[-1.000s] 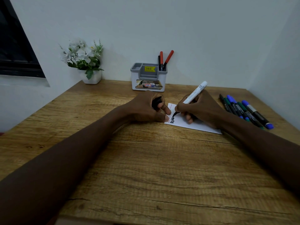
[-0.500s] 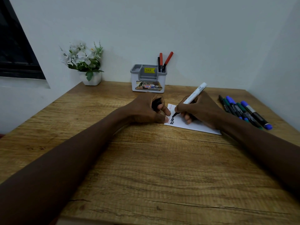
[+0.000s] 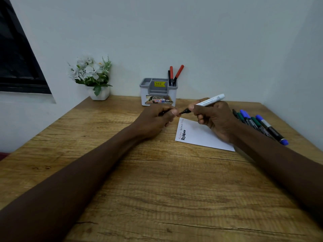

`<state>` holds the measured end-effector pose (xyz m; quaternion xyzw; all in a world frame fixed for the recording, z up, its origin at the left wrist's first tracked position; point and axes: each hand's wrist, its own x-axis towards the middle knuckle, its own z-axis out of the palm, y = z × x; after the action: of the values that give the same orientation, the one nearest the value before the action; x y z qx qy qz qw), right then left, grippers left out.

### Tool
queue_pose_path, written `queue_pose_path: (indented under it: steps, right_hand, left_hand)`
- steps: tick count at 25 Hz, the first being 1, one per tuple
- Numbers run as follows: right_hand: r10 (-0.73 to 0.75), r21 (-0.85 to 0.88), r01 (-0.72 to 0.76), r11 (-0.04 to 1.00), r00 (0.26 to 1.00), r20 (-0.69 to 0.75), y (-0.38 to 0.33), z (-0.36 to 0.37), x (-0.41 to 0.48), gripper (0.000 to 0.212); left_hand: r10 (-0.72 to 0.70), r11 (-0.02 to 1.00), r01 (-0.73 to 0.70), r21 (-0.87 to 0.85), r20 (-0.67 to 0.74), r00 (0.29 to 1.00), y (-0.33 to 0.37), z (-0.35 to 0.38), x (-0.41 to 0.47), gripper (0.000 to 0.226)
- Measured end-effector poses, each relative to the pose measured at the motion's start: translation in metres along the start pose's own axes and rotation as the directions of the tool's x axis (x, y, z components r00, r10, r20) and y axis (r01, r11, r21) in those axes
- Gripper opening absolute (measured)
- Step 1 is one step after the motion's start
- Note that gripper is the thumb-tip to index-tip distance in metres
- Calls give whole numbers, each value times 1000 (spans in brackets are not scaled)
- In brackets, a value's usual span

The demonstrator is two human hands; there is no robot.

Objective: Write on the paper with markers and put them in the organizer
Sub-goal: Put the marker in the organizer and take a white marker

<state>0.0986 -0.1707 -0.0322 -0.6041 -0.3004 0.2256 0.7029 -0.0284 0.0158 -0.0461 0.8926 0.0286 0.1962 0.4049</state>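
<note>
My right hand (image 3: 214, 117) grips a white-barrelled black marker (image 3: 208, 101), lifted off the table with its black tip pointing left. My left hand (image 3: 158, 119) is closed around the marker's black cap (image 3: 163, 113), held just left of the tip. A white paper (image 3: 199, 135) lies below the hands with handwritten lines along its left edge. The grey and white organizer (image 3: 158, 92) stands at the back by the wall, with two red markers (image 3: 175, 74) and a black one in its right compartment.
Several blue, green and black markers (image 3: 260, 125) lie in a row on the wooden table (image 3: 157, 180) at the right. A white pot of flowers (image 3: 92, 77) stands at the back left. Walls close the back and right sides.
My right hand has lifted the marker off the paper and turned its tip toward my left hand. My left hand has left the paper and risen with the cap.
</note>
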Motion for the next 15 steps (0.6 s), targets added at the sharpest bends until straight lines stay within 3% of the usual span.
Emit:
queue_pose_path:
  steps: [2, 6, 15]
  right_hand:
    - [18, 105, -16, 994, 1000, -14, -1, 0, -1, 17]
    - [75, 205, -72, 976, 997, -5, -6, 0, -4, 38]
    - [72, 193, -73, 978, 997, 12, -6, 4, -7, 22]
  left_hand:
    - [22, 997, -26, -69, -56, 998, 0, 3, 0, 15]
    - [5, 975, -33, -219, -127, 992, -3, 4, 1, 22]
    - [4, 981, -30, -192, -132, 991, -5, 3, 1, 22]
